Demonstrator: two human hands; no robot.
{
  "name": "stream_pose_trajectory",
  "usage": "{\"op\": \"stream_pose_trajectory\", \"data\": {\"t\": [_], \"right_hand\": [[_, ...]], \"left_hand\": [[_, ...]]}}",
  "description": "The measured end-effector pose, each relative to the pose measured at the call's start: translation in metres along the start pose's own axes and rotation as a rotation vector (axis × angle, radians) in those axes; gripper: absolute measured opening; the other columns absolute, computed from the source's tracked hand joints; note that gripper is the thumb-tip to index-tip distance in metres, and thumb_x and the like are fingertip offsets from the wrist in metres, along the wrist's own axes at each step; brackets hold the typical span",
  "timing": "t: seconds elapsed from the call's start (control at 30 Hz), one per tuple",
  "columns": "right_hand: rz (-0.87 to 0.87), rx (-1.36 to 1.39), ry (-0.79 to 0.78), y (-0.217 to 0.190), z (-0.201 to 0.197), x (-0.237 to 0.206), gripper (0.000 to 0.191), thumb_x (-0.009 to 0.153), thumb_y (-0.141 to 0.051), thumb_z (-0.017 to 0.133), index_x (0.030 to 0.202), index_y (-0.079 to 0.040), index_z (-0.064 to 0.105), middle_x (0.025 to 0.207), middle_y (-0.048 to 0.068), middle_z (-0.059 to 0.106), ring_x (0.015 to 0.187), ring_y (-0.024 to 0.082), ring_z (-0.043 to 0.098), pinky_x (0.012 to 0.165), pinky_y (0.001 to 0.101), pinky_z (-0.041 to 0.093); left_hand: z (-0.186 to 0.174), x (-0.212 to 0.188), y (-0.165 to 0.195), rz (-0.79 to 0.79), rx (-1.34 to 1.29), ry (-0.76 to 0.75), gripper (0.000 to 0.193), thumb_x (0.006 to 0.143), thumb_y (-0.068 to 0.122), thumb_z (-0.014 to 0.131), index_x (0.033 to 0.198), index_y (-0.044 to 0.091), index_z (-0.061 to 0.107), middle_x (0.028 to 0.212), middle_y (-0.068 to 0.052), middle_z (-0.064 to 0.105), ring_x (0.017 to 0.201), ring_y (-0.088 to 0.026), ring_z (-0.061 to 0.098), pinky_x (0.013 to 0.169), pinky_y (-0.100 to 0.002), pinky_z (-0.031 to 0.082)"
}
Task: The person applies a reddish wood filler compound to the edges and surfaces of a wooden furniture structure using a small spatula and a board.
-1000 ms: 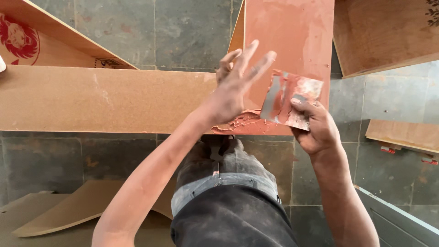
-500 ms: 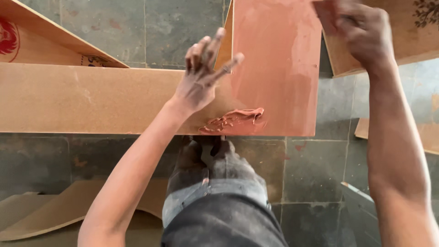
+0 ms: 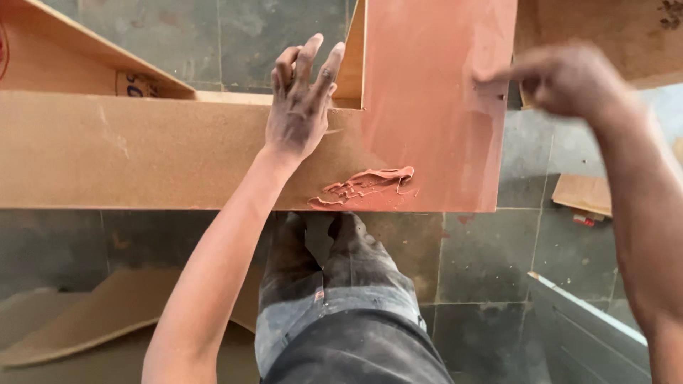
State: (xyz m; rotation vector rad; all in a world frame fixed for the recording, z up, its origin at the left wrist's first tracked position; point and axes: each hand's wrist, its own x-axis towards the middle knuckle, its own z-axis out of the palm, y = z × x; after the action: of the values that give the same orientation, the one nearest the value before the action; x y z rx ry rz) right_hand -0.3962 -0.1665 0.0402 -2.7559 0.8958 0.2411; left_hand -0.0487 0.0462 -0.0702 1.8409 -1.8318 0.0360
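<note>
— What had changed since half a second before?

— The right hand (image 3: 565, 78) had come down from the top edge of the view and now hung, blurred with motion, beside the right edge of the reddish-brown coated flat board (image 3: 434, 107), one finger pointing at that edge. The scraper it held a second ago was no longer to be seen. The left hand (image 3: 302, 107) had flattened out a little and sat lower on the wood.

— How did the left hand lie?

— It was spread wide, fingers fanned and pointing away, palm resting on the long plain brown fibreboard panel (image 3: 135, 153), near where that panel met the coated board. It gripped nothing.

— And the right?

— Mostly curled, with the forefinger out. Whether it touched the board's edge I could not tell (the blur hid that), and nothing showed in its grasp.

— Where was the filler?

— The smear of reddish-brown putty (image 3: 366, 186) lay on the coated board's lower part, close to its near edge, just right of the left forearm and well apart from both hands.

— What lay below?

— Grey slate floor tiles (image 3: 491, 284), the person's dusty grey trousers (image 3: 334, 313), and a loose curved offcut of fibreboard (image 3: 107, 313) on the floor to the left.
</note>
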Motion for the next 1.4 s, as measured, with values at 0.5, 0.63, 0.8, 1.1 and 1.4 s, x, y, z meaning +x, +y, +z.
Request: {"op": "stream_pose_trajectory", "data": {"t": [0.5,0.63,0.8,1.1,1.4], "right_hand": [[0.503,0.381,0.438,-0.229,0.038,-0.15,0.041,0.095,0.001,0.052,0.127,-0.017,0.072,0.121,0.012,0.073,0.108,0.032,0.073,0.093,0.0403,0.057],[0.643,0.115,0.402,-0.215,0.048,-0.109,0.045,0.099,-0.01,0.053,0.136,-0.021,0.076,0.102,0.021,0.072,0.089,0.044,0.066,0.082,0.0531,0.052],[0.806,-0.024,0.346,-0.205,0.08,-0.062,0.033,0.115,-0.037,0.057,0.111,-0.012,0.078,0.1,0.025,0.071,0.095,0.045,0.068,0.084,0.0512,0.055],[0.486,0.225,0.542,-0.429,0.066,0.006,0.044,0.077,0.003,0.055,0.115,-0.005,0.075,0.113,0.019,0.076,0.099,0.036,0.07,0.088,0.0441,0.056],[0.329,0.558,0.744,-0.351,0.055,-0.05,0.038,0.102,0.005,0.054,0.136,-0.005,0.068,0.131,0.013,0.073,0.124,0.03,0.071,0.11,0.0412,0.056]], "left_hand": [[-0.03,-0.004,-0.031,0.197,-0.299,0.033,0.061,0.106,0.017,0.068,0.16,0.017,0.038,0.152,-0.011,0.041,0.133,-0.034,0.04,0.114,-0.05,0.035],[-0.06,-0.024,-0.093,0.313,-0.17,-0.06,0.059,0.108,0.02,0.065,0.161,0.015,0.039,0.147,-0.014,0.043,0.13,-0.036,0.039,0.11,-0.049,0.035],[-0.088,-0.032,-0.14,0.33,-0.121,-0.073,0.056,0.108,0.023,0.064,0.158,0.013,0.04,0.139,-0.011,0.048,0.127,-0.034,0.041,0.109,-0.048,0.038],[-0.068,-0.022,-0.129,0.307,-0.271,-0.058,0.054,0.115,0.023,0.061,0.16,0.009,0.037,0.134,-0.009,0.053,0.125,-0.031,0.044,0.108,-0.046,0.04],[-0.085,-0.028,-0.131,0.208,-0.448,0.036,0.052,0.114,0.016,0.063,0.159,0.009,0.037,0.132,-0.008,0.057,0.12,-0.03,0.045,0.112,-0.043,0.04]]}}
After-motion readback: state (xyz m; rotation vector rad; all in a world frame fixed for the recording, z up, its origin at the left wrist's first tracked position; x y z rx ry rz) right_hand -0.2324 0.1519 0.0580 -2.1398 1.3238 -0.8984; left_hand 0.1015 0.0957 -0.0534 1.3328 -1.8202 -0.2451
